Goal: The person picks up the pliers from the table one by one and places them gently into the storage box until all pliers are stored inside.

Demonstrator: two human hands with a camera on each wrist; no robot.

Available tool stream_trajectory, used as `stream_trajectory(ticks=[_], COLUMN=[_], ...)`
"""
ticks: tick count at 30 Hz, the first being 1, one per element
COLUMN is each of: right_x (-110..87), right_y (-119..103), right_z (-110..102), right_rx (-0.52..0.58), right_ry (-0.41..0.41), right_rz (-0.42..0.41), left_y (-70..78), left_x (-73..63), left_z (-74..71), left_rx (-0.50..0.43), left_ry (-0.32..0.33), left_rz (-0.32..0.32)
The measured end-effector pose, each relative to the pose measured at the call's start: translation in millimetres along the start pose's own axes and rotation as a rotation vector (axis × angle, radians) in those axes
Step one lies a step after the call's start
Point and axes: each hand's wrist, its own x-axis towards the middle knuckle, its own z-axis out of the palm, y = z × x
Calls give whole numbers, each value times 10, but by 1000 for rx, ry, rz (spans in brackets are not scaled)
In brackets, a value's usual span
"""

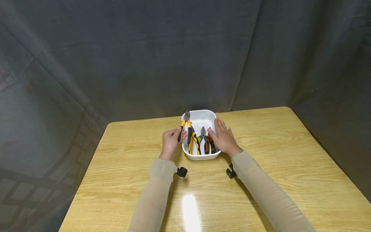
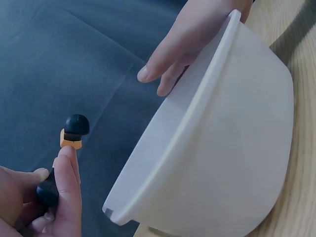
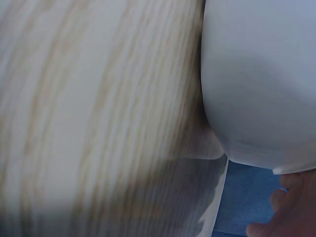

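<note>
My left hand (image 1: pixel 170 141) grips a pair of pliers (image 1: pixel 186 116) by one black-and-yellow handle, its jaws pointing away from me, over the left rim of a white plastic tub (image 1: pixel 200 158). In the left wrist view the black handle end (image 2: pixel 77 124) shows beside the fingers. My right hand (image 1: pixel 225 139) rests on the tub's right rim with straight fingers, the thumb inside. Within the tub lie yellow-and-black handled pliers (image 1: pixel 198 146), pliers with green on the handles (image 1: pixel 203 131), and black-and-orange handles (image 1: pixel 207 145) partly under the right hand.
The tub stands near the far edge of a wood-grain table (image 1: pixel 130 154). A dark grey cloth (image 1: pixel 162 64) hangs behind it and at both sides. A small black device (image 1: pixel 182 172) sits at the left wrist, another (image 1: pixel 231 170) at the right.
</note>
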Motion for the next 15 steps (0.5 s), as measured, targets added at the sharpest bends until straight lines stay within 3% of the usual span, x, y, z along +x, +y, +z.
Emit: stream_trajectory(ticks=[15], right_x=[22], right_y=[-3], right_z=[-6], right_rx=[5], right_ry=[-12], right_rz=[8], left_y=[-9], left_x=[7], left_z=[82], left_rx=[12], left_ry=[20], left_rz=[21])
